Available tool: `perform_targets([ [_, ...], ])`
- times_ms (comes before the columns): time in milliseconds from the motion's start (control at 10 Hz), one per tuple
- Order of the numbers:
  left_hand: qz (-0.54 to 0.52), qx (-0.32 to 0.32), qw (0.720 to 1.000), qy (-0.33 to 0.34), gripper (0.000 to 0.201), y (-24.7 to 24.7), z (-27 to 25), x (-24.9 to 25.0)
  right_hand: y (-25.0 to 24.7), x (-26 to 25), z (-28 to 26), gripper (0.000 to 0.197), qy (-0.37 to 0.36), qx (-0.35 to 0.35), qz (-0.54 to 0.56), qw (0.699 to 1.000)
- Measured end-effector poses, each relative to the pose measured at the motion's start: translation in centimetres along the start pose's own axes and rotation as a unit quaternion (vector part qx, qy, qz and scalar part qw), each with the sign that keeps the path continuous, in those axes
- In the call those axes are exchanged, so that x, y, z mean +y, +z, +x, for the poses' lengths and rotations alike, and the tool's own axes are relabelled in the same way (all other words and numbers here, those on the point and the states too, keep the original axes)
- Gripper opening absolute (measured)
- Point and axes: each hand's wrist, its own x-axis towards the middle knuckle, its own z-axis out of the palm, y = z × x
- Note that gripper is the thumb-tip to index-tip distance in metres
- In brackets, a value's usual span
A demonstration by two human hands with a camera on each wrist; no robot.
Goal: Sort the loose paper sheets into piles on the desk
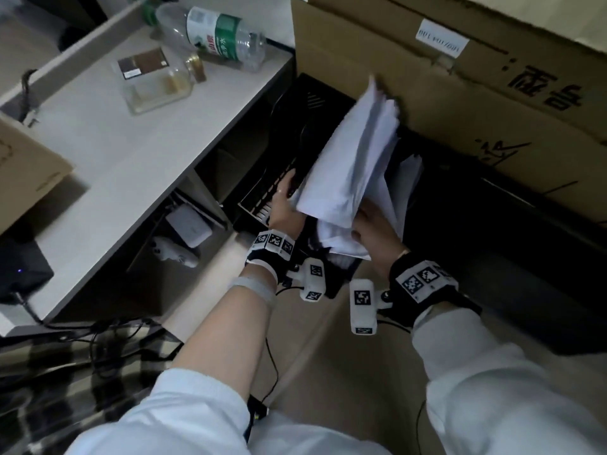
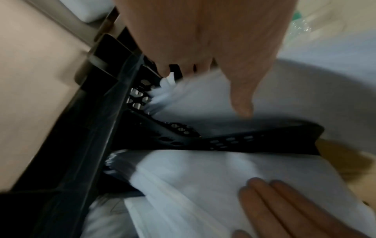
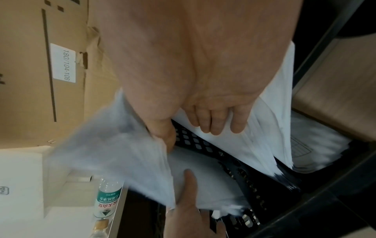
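Two hands down in a black perforated file tray [image 1: 262,195] standing below the right edge of the white table [image 1: 108,149], both on white paper sheets [image 1: 348,159]. Left hand [image 1: 284,205] gripping the near-left edge of a thick sheaf, thumb [image 2: 242,96] lying over the top sheet and fingers curled beneath it; sheaf tilted up, far end raised against the side of a large cardboard box [image 1: 460,103] beyond the tray. Right hand [image 1: 374,234] clasping a second bundle of sheets in the tray's next slot, fingers [image 3: 213,122] folded over its edge, thumb [image 3: 162,136] tucked against the lifted sheaf. Between the two bundles, a black divider with round holes [image 3: 205,145]. More sheets left in the tray under both hands, edges fanned and uneven [image 3: 317,154].

On the table, toward its far edge: a clear plastic water bottle [image 1: 213,34] with a green and white label, lying on its side, and just beside it a squat glass bottle [image 1: 157,80] with a brown label, also on its side. At the left edge, a corner of another cardboard box [image 1: 26,172]. On a shelf under the table, a white game controller [image 1: 174,252] and a small white device [image 1: 189,226]. Black cables [image 1: 98,336] trailing at the near edge.
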Motion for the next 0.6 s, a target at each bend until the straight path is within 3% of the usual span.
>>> perform_targets([
  [100,0.095,0.019,0.994,-0.059,0.036,0.2,-0.4,-0.5,0.0,-0.3,-0.4,0.052,0.028,0.001,0.042,0.999],
  [200,0.148,0.035,0.984,-0.090,0.040,-0.3,-0.8,-0.3,0.2,-0.3,-0.4,0.063,0.038,0.005,0.057,0.998],
  [300,0.152,0.047,0.984,-0.076,0.031,-0.5,-0.9,0.0,-0.2,-0.2,-0.8,0.061,0.033,-0.002,0.067,0.997],
  [400,0.112,0.072,0.990,-0.052,0.020,-0.8,-1.7,0.4,-0.2,-0.7,-1.7,0.045,0.025,0.009,0.074,0.997],
  [500,0.053,0.135,0.989,0.024,0.036,-1.2,-3.5,-0.1,-0.5,-0.3,-2.9,0.014,0.029,0.002,0.094,0.995],
  [600,-0.005,0.163,0.987,-0.002,0.029,-0.5,-5.9,-0.5,-1.3,0.3,-4.5,0.007,0.022,-0.022,0.091,0.995],
])
